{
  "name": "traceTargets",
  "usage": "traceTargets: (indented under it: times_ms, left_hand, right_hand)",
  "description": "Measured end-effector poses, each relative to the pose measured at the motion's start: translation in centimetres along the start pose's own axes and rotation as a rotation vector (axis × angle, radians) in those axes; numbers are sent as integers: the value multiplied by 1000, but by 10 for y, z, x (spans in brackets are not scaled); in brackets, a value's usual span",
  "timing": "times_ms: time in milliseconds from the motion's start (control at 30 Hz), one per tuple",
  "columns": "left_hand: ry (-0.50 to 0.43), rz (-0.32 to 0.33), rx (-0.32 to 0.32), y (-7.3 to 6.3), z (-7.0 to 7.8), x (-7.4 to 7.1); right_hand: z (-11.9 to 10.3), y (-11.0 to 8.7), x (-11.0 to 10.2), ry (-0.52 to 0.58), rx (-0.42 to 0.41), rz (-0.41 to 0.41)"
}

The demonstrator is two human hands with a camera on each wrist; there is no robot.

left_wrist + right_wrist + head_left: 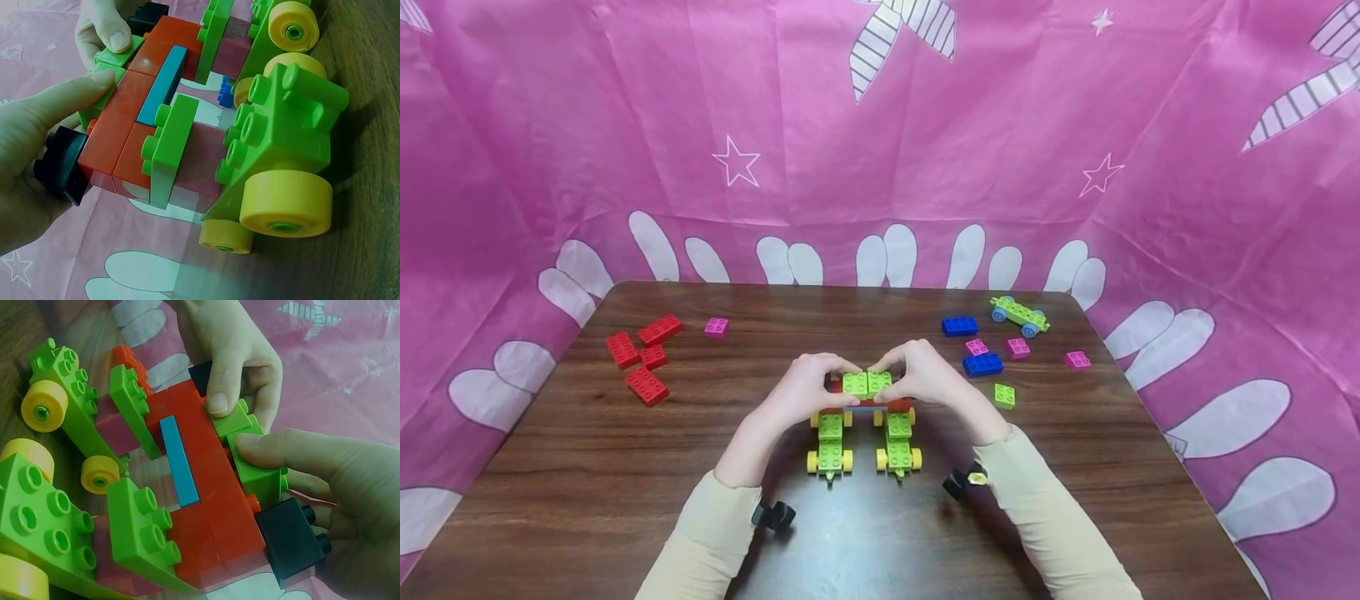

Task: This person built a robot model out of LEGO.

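Observation:
My left hand [805, 387] pinches a small light-green brick [854, 384] at the top of a brick build. Beside it my right hand [925, 377] pinches a second light-green brick [879, 383]. Both thumbs lie on the near faces, and the green bricks sit side by side on stacked red bricks [215, 487]. A thin blue brick [179, 461] is set in the red part, and a black brick [290, 537] sits at its right end, another black brick [62, 165] at its left. Underneath are pink bricks and two green wheeled bases [830, 454] with yellow wheels.
Several red bricks [646, 386] and a pink brick [717, 327] lie at the table's left. To the right are blue bricks [982, 364], several pink bricks [1018, 347], a green brick [1004, 396] and a green base with blue wheels [1019, 314]. A pink curtain [820, 150] hangs behind.

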State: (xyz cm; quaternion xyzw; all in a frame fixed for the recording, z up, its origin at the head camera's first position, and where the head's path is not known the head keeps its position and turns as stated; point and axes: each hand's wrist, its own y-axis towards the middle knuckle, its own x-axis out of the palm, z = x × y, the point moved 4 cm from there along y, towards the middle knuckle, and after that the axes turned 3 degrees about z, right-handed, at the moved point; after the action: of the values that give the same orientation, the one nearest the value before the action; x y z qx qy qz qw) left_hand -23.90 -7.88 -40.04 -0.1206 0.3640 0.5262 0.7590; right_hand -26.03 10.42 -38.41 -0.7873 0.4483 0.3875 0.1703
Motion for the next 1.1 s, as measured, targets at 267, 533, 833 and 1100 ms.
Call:
traceTargets:
  times_ms: [267,533,833,1100]
  left_hand:
    - [3,-9,-10,1,-1,0]
    - [12,-3,-1,1,-1,0]
    - [14,13,10,2,0,0]
    - [1,15,-3,2,-1,1]
  right_hand:
    - [1,0,2,-6,35,19]
    - [0,1,2,-18,42,16]
    - [-5,2,2,-57,3,13]
    - [-7,3,2,-69,9,4]
